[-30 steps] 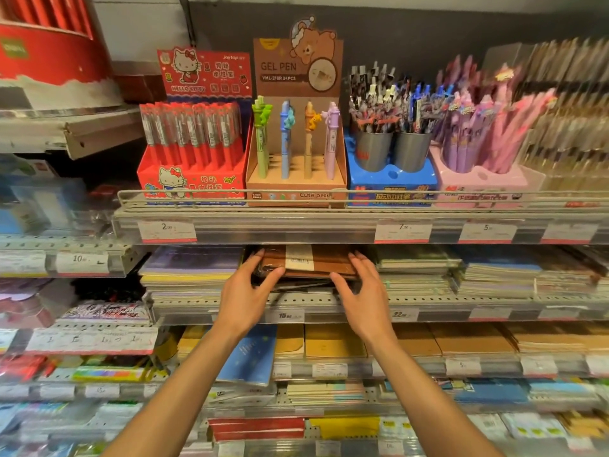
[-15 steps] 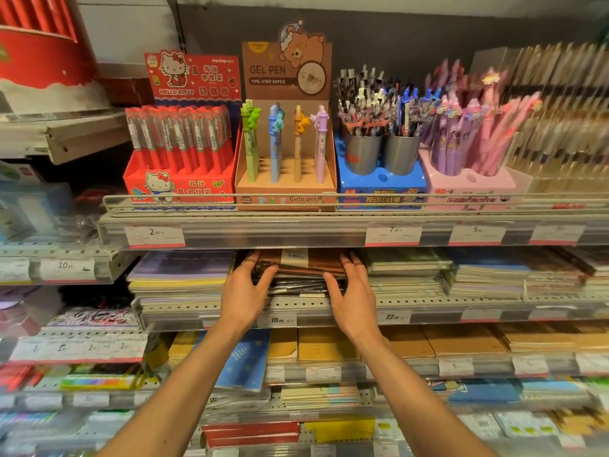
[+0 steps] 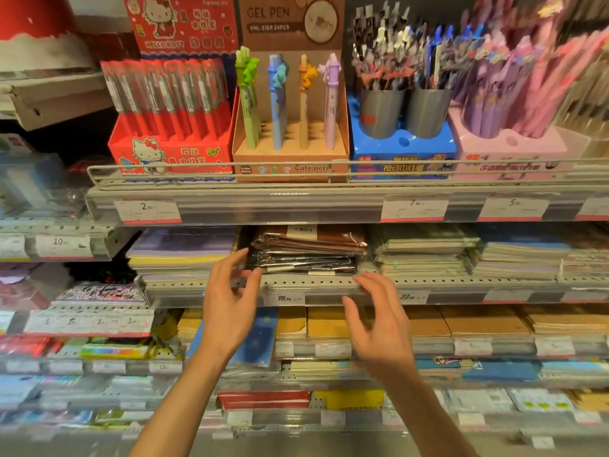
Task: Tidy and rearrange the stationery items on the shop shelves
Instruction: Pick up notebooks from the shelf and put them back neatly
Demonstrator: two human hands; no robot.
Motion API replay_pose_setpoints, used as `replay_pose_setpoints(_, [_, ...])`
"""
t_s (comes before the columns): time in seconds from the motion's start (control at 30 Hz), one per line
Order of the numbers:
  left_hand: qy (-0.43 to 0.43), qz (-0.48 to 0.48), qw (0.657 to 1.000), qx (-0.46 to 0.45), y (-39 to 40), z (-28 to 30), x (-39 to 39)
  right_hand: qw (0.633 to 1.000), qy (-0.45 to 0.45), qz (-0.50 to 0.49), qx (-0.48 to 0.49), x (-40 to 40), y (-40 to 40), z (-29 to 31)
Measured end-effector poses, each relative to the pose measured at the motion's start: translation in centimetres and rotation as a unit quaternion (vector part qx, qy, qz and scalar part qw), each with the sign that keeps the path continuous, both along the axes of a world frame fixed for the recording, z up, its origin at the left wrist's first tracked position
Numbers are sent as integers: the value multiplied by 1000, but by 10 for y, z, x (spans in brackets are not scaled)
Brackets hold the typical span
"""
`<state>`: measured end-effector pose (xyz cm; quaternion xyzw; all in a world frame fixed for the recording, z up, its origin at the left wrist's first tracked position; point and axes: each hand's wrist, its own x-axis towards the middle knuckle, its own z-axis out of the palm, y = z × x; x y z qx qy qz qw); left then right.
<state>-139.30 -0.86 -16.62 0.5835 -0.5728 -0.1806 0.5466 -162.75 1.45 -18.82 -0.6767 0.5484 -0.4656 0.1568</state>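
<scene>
Scene: a person faces stacked shop shelves, both bare hands raised to the second shelf (image 3: 329,282) from the top
Step in hand: squaring up the brown stack (image 3: 308,250) of plastic-wrapped notebooks, which sits on that shelf just above and between the two hands; judged from its even edges, this stack looks close to done
Left hand (image 3: 230,305): open, fingers spread and slightly curled, holding nothing; its fingertips (image 3: 255,275) sit at the stack's lower left corner, touching or a hair off, blur hides which
Right hand (image 3: 379,319): open and empty, fingers loosely bent, just below the shelf lip and clear of the stack's right end
Neighbours: a purple pile (image 3: 184,250) lies left of the left hand, a pale pile (image 3: 425,252) up and right of the right hand, both close against the brown stack
Above the hands: pen boxes (image 3: 291,127) stand behind the top shelf's wire rail, upright and in order
Below the hands: a blue notebook (image 3: 257,338) stands tilted in front of flat yellow pads, partly behind the left wrist, the most out-of-place thing in view
Next move calls for: either a last light push from both sides to seat the brown stack, or dropping the hands one shelf down to lay the blue notebook flat; a soft grip is wise, as the wrappers look slippery
</scene>
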Motion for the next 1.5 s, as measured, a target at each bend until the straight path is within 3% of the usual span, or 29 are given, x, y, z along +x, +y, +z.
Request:
replay_pose_setpoints(0.07, [15, 16, 1000, 17, 12, -11, 2, 999, -40, -2, -10, 5, 2, -24])
replay_pose_setpoints(0.23, [57, 58, 992, 100, 40, -53, 14, 991, -82, -10, 102, 18, -2, -77])
replay_pose_setpoints(0.47, [96, 107, 978, 153, 58, -85, 49, 978, -115, 22, 175, 50, -1, -103])
replay_pose_setpoints(0.87, [78, 15, 984, 161, 22, -125, 159, 971, -114, -85, 193, 166, -1, -110])
replay_pose_setpoints(1.2, [38, -89, 970, 223, -4, -142, 178, 960, -52, -144, 234, 208, -23, -116])
replay_pose_setpoints(1.5, [-41, -94, 960, 261, -27, -147, 173, 940, 51, -193, 276, 206, -64, -135])
